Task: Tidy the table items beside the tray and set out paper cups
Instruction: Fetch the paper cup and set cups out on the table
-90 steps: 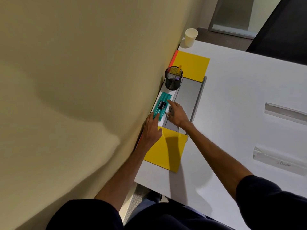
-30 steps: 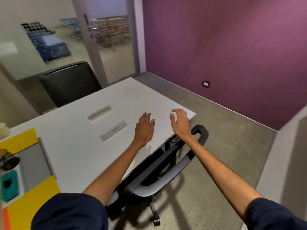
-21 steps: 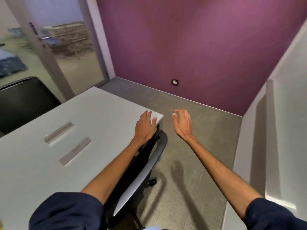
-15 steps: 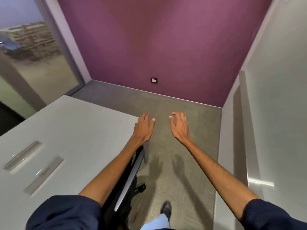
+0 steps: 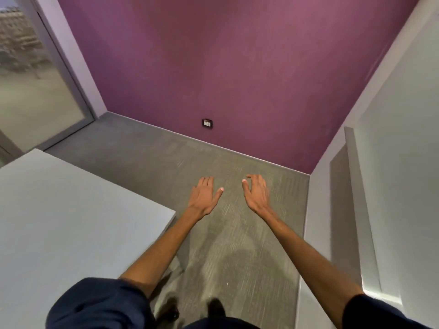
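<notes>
At the upper left of the frame a frosted glass door (image 5: 35, 91) is seen; below it, the lower left is filled by a corner of the white table (image 5: 71, 222); neither the tray nor the paper cups are shown anywhere in the frame, so their place cannot be told.

Towards the middle, grey carpet (image 5: 142, 157) is seen running up to a purple wall (image 5: 237, 67), on which a small socket (image 5: 207, 123) is set low down. The left hand (image 5: 204, 197) is held out over the carpet, just right of the table's corner and clear of it; its palm is turned down, its fingers are straight and close together, its thumb is spread, and nothing is held in it. The right hand (image 5: 257, 194) is held beside it with a gap between the two; its fingers are loosely curved, and nothing is gripped by it either. At the bottom centre two dark shoes (image 5: 169, 311) are seen on the carpet.

The right of the frame is taken up by a white wall (image 5: 392, 162).

How far the task has got cannot be read from this view; no tidied items and no set-out cups are shown. With both hands bare and the table at the frame's edge, it is judged that no item is being handled at this moment; a walk to fetch cups may be in hand, though this cannot be confirmed; the setting out of cups is taken as not yet shown done.
</notes>
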Tool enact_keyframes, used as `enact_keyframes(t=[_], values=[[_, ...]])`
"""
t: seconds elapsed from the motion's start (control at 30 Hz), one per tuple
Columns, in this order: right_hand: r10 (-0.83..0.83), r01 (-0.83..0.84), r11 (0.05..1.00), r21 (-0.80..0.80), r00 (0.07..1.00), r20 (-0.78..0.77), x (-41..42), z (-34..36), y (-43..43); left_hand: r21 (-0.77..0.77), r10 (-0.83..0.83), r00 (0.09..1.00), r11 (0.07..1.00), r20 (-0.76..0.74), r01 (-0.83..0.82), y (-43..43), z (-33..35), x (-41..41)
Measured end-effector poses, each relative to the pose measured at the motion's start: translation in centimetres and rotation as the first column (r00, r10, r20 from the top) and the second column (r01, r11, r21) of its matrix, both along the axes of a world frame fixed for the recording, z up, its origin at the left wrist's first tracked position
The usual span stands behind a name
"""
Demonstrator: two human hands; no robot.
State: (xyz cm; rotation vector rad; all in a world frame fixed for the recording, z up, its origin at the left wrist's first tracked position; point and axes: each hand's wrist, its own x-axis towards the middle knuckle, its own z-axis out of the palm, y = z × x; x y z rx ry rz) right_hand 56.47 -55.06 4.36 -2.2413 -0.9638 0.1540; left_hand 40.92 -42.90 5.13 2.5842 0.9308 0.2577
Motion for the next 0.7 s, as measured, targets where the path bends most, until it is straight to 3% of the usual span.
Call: enact_keyframes(t=[0.47,0.7], values=[[0.229,-0.23,0.972,-0.037,0.973,-0.039,8.7,-2.0,20.5,-0.064,0.261,0.965,0.963,-0.037,-0.263,14.6,-2.1,7.1],[0.386,-0.39,0.918,-0.079,0.921,-0.055,15.2,-3.1,32.6,-0.048,0.429,0.9,0.9,-0.074,-0.433,24.8,-3.4,12.3]])
